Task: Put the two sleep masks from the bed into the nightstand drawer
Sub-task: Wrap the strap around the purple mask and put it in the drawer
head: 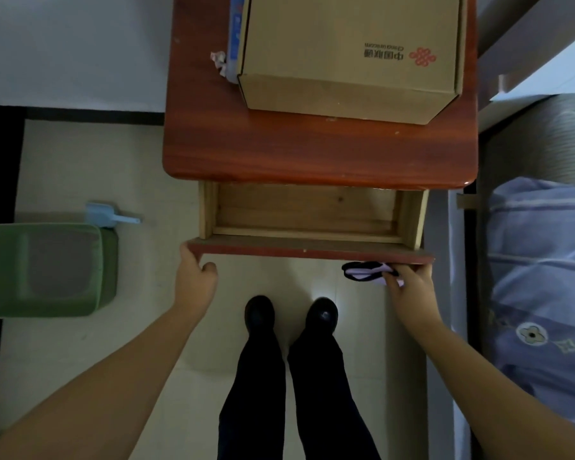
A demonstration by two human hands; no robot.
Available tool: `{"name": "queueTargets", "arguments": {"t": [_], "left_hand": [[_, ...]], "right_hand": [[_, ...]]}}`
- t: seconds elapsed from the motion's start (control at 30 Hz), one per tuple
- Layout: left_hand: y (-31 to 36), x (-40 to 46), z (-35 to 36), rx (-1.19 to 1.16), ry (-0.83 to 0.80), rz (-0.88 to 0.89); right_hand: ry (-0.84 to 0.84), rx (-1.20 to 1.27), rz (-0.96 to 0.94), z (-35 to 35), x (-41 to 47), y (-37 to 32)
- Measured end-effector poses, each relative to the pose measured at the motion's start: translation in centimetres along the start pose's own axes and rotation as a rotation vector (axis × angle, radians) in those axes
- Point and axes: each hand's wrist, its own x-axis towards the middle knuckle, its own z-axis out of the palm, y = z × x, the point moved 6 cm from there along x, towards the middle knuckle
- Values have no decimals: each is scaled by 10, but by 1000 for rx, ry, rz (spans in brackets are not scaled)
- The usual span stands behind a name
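Right hand (409, 283) gripped a sleep mask (367, 272), pale lilac with dark edging, just below the right end of the drawer front (309, 251); whether one mask or both were bunched in that grip could not be told. Left hand (195, 273) curled loosely at the front's left corner, fingers partly closed on the edge and holding nothing else, presumably to keep the drawer (306, 210) drawn out. The drawer stood open beneath the front edge of the nightstand (312, 151), its wooden floor bare, so the mask remained outside it, level with the front panel. The mask's long axis ran roughly parallel to that panel, its free end pointing toward the left hand. A cardboard box (349, 54) occupied the nightstand's rear; the bed (541, 260) lay along the right side.
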Motion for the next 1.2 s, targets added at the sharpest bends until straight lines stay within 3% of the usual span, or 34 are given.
{"name": "queueTargets", "arguments": {"t": [0.17, 0.27, 0.33, 0.4, 0.47, 0.5, 0.53, 0.63, 0.77, 1.0, 1.2], "left_hand": [[-16, 2, 4, 114, -150, 32], [3, -8, -8, 173, 40, 78], [32, -28, -15, 217, 195, 251], [56, -46, 1, 119, 39, 351], [69, -50, 26, -102, -328, 191], [71, -44, 34, -191, -433, 89], [73, -32, 36, -203, -438, 38], [79, 17, 29, -78, -247, 38], [76, 73, 43, 226, -103, 26], [63, 94, 67, 364, -86, -120], [81, 51, 45, 390, -121, -106]], "right_hand": [[-104, -142, 0, 9, 1, 14], [-269, -116, 39, 10, -3, -5], [-410, 29, 27, 13, -11, -40], [-431, 347, 57, 14, -14, -80], [-387, 603, 112, 16, -7, -111], [-361, 627, 111, 19, -1, -123], [-340, 618, 102, 25, 7, -133], [-247, 461, 76, 51, 42, -155], [-126, 100, 45, 90, 97, -170], [-68, -123, 39, 119, 121, -165], [-142, -100, 120, 72, 83, -155]]}}
